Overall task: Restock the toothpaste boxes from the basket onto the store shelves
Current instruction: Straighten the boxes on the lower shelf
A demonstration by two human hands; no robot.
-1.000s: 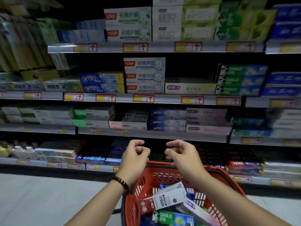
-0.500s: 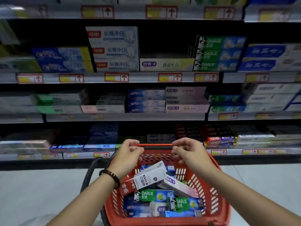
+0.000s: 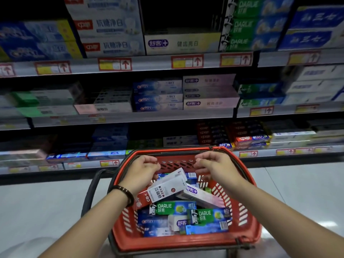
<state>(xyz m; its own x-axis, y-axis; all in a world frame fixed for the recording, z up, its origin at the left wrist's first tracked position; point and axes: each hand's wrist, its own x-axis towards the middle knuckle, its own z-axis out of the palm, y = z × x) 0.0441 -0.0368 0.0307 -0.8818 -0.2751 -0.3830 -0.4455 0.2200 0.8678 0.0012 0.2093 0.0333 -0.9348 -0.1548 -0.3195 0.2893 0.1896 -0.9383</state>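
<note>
Dropping closer to the basket (image 3: 186, 244) than a moment ago, shelves (image 3: 130, 119) rising in view.
Hovering loosely curled, grasping nothing: left hand (image 3: 141, 172) just beside the tilted white box (image 3: 167, 187), right hand (image 3: 214, 164) a little apart past it; box lying atop the other toothpaste boxes (image 3: 173, 208), basket looking full, restocking seemingly barely starting.

1. The left grip (image 3: 141, 171) curls its fingertips under, so I cannot tell whether they touch the white box (image 3: 167, 186).
2. In the basket (image 3: 186, 243), the lowest boxes lie mostly buried under others.
3. The frame's upper edge cuts off the stacks on the top shelf (image 3: 154, 62).
4. The price tags (image 3: 187, 61) are too blurred for me to read.
5. The far-left boxes (image 3: 42, 97) smear into blur.
</note>
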